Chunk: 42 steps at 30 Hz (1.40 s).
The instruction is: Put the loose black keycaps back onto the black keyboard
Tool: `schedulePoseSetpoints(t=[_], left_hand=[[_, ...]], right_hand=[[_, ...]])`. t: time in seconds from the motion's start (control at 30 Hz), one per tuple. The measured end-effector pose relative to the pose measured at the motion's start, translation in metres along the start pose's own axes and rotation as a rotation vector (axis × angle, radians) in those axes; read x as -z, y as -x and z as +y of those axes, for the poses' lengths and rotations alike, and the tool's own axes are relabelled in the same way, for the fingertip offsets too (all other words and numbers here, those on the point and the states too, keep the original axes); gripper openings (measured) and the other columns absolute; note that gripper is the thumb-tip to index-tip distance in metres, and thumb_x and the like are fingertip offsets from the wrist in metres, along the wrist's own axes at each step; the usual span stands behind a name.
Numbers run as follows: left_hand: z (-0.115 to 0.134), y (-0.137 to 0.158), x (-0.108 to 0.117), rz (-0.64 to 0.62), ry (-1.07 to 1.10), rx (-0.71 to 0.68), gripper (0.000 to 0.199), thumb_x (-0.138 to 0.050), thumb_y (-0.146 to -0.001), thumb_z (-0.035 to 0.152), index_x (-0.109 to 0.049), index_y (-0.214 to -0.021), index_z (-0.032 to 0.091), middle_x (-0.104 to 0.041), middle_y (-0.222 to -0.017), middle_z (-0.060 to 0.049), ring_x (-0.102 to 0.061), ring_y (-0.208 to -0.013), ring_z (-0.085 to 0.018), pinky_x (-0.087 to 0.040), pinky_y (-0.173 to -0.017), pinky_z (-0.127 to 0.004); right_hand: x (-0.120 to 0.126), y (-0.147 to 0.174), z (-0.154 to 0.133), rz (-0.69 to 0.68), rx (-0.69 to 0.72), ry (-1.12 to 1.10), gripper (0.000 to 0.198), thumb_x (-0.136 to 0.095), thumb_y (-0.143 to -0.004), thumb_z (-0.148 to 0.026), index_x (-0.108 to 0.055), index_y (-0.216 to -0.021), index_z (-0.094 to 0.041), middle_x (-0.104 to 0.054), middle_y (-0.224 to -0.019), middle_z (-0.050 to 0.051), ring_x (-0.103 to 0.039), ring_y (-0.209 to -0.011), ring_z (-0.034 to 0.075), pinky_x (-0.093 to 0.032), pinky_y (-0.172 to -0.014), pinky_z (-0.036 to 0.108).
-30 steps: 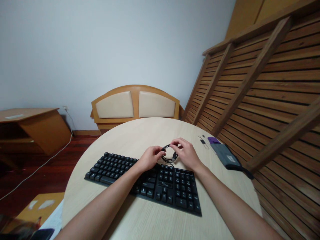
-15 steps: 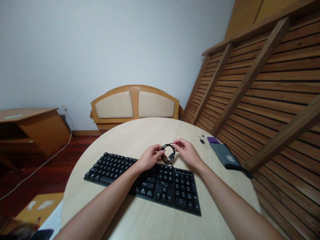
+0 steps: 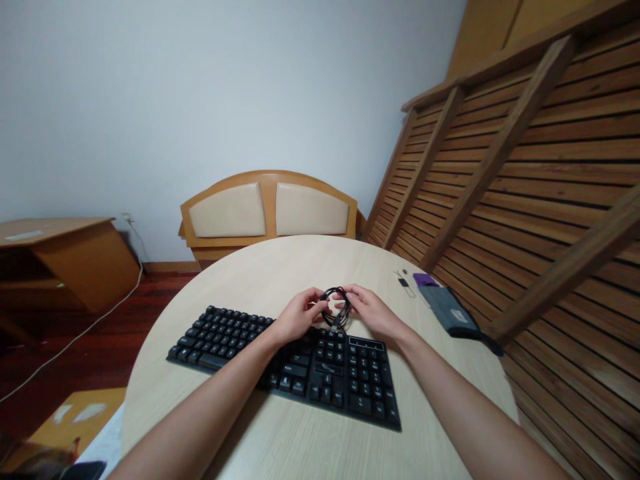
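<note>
A black keyboard (image 3: 280, 360) lies across a round light-wood table (image 3: 280, 273). Just above its far edge I hold a small coil of black cable (image 3: 334, 308) between both hands. My left hand (image 3: 297, 316) pinches the coil's left side and my right hand (image 3: 367, 311) grips its right side. Where the cable runs from the coil is hidden behind my hands and the keyboard.
At the table's right edge lie a grey pouch (image 3: 447, 310), a purple item (image 3: 425, 280) and a small key-like piece (image 3: 406, 283). A slatted wooden panel (image 3: 525, 173) leans on the right. Beyond the table stands a padded headboard (image 3: 270, 210), with a wooden desk (image 3: 65, 257) at the left.
My hands have drawn closer together around the coil, which looks smaller and tighter. The keyboard has not moved.
</note>
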State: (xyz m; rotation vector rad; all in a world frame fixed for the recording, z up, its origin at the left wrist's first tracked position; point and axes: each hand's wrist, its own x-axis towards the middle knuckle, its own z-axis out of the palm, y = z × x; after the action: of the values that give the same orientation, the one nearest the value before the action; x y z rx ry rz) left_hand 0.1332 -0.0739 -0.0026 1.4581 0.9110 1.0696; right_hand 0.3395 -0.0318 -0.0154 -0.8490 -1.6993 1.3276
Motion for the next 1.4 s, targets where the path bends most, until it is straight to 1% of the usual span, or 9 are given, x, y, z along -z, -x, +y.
schedulePoseSetpoints(t=[0.17,0.3,0.4,0.63,0.8,1.07,1.17,1.3,1.4], left_hand=[[0.002,-0.002,-0.002,0.008,0.008,-0.021,0.048,-0.077,-0.075,0.056,-0.062,-0.095,0.015,-0.058,-0.075,0.002,-0.056,-0.067,-0.011,-0.048,-0.062,-0.022],[0.004,-0.002,-0.004,0.002,-0.002,-0.049,0.051,-0.08,-0.072,0.057,-0.063,-0.096,0.014,-0.058,-0.07,0.003,-0.053,-0.062,-0.01,-0.044,-0.058,-0.02],[0.004,-0.001,-0.004,0.001,-0.014,-0.062,0.051,-0.081,-0.072,0.055,-0.064,-0.097,0.013,-0.057,-0.068,0.003,-0.052,-0.061,-0.009,-0.041,-0.057,-0.019],[0.004,-0.003,-0.003,0.035,-0.025,-0.055,0.045,-0.079,-0.074,0.05,-0.064,-0.096,0.013,-0.057,-0.068,0.003,-0.052,-0.06,-0.01,-0.042,-0.057,-0.02],[0.003,-0.003,-0.004,0.059,-0.032,-0.043,0.038,-0.078,-0.077,0.046,-0.064,-0.094,0.014,-0.058,-0.07,0.002,-0.053,-0.062,-0.01,-0.045,-0.059,-0.02],[0.002,0.002,-0.003,0.034,0.02,0.015,0.037,-0.072,-0.086,0.049,-0.055,-0.095,0.017,-0.066,-0.087,-0.003,-0.065,-0.082,-0.016,-0.056,-0.075,-0.029],[0.005,0.003,-0.003,-0.006,0.037,0.031,0.04,-0.069,-0.087,0.053,-0.052,-0.098,0.018,-0.068,-0.087,-0.004,-0.066,-0.085,-0.017,-0.056,-0.079,-0.031],[0.007,0.004,-0.004,-0.05,0.029,0.025,0.044,-0.068,-0.086,0.058,-0.053,-0.102,0.019,-0.068,-0.088,-0.003,-0.065,-0.086,-0.016,-0.054,-0.082,-0.03],[0.007,0.005,-0.005,-0.092,0.001,0.016,0.045,-0.066,-0.087,0.06,-0.054,-0.103,0.019,-0.069,-0.09,-0.004,-0.065,-0.09,-0.017,-0.052,-0.084,-0.031]], right_hand=[[-0.006,0.005,-0.006,-0.072,0.012,0.032,0.043,-0.064,-0.091,-0.044,-0.06,-0.126,-0.02,-0.066,-0.127,0.012,-0.067,-0.11,0.025,-0.053,-0.097,0.043],[-0.01,0.008,-0.004,-0.073,0.027,0.089,0.084,-0.078,-0.077,-0.028,-0.037,-0.151,-0.021,-0.063,-0.13,0.01,-0.065,-0.112,0.023,-0.05,-0.102,0.042],[-0.009,0.008,0.001,-0.086,0.002,0.107,0.094,-0.072,-0.078,-0.022,-0.023,-0.158,-0.022,-0.063,-0.129,0.01,-0.068,-0.105,0.021,-0.053,-0.096,0.04],[0.001,0.014,-0.011,-0.188,-0.009,0.108,0.077,-0.062,-0.083,-0.021,-0.035,-0.154,-0.022,-0.061,-0.136,0.012,-0.061,-0.121,0.023,-0.048,-0.104,0.042],[0.01,0.024,-0.029,-0.265,-0.016,0.176,0.068,-0.064,-0.074,-0.009,-0.055,-0.14,-0.021,-0.07,-0.119,0.009,-0.065,-0.108,0.025,-0.051,-0.095,0.04],[0.009,0.02,-0.025,-0.169,0.04,0.327,0.035,-0.06,-0.085,-0.018,-0.066,-0.119,-0.022,-0.068,-0.119,0.006,-0.058,-0.115,0.025,-0.037,-0.108,0.044],[0.009,0.019,-0.022,-0.182,0.029,0.35,0.03,-0.066,-0.087,-0.028,-0.066,-0.116,-0.021,-0.069,-0.114,0.006,-0.061,-0.107,0.024,-0.043,-0.1,0.04],[0.008,0.017,-0.015,-0.198,-0.046,0.358,0.035,-0.052,-0.097,-0.049,-0.068,-0.103,-0.018,-0.068,-0.077,0.003,-0.062,-0.068,0.019,-0.05,-0.07,0.033],[0.005,0.014,-0.011,-0.194,-0.054,0.351,0.038,-0.048,-0.098,-0.05,-0.067,-0.096,-0.017,-0.065,-0.069,0.002,-0.061,-0.066,0.019,-0.049,-0.069,0.032]])
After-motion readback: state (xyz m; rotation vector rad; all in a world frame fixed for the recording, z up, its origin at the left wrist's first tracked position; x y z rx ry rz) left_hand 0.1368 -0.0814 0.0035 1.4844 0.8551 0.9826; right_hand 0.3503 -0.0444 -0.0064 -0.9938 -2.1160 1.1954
